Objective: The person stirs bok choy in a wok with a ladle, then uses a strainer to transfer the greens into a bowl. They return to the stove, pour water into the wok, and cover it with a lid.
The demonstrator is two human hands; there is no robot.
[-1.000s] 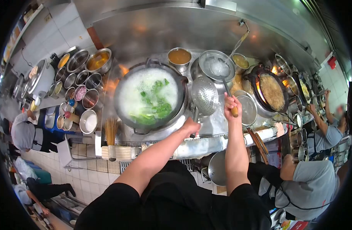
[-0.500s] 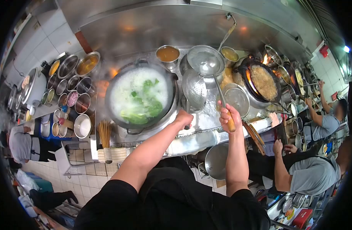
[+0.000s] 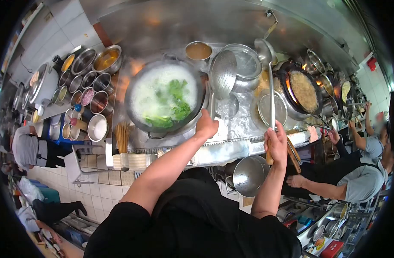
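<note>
My left hand (image 3: 207, 125) is closed around the handle of a perforated skimmer (image 3: 223, 74), whose round holed face is tilted up between the wok and a metal pot of clear liquid (image 3: 244, 60). My right hand (image 3: 276, 144) grips the wooden handle of a long ladle (image 3: 271, 94); its bowl points away from me, to the right of that pot. Left of the skimmer, leafy greens (image 3: 178, 101) float in pale, foaming liquid inside a large dark wok (image 3: 131, 109). Nearer my right hand lies a round mesh strainer (image 3: 272, 107) on the wet steel stovetop.
A second wok (image 3: 304, 92) with brown bubbling contents and flames stands at right. Metal containers (image 3: 101, 107) and a bamboo brush (image 3: 122, 137) are at left. A pot of brown liquid (image 3: 198, 51) sits behind. Co-workers (image 3: 356, 180) work close on the right.
The skimmer has risen and turned more upright. My ladle has come out of the pot area and swung right, now pointing straight ahead. The co-worker nearest on the right has shifted posture.
</note>
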